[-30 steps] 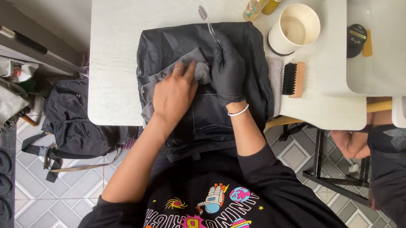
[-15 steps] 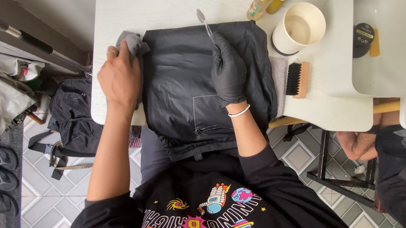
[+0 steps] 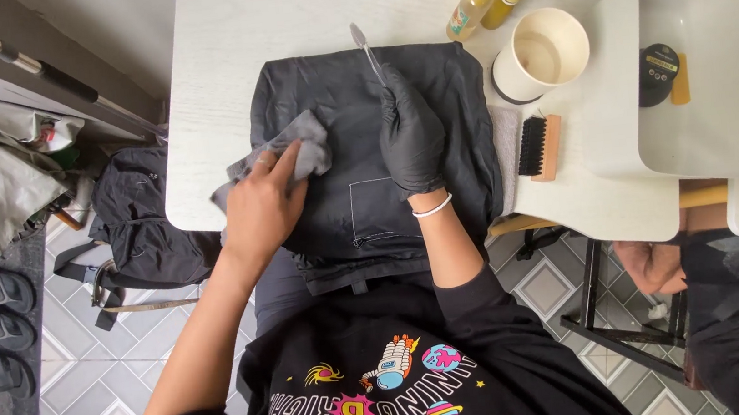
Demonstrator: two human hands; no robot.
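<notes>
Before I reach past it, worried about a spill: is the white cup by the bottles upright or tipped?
Upright. The cup shows its round open mouth straight up to the camera, standing on the table beside the brush.

A black bag [image 3: 381, 142] lies flat on the white table [image 3: 217, 59] at the frame's centre, its lower edge hanging over the near side. A crumpled grey cloth [image 3: 295, 151] rests on its left part. A slim metal tool [image 3: 367, 52] points toward the upper edge, angled slightly left.
</notes>
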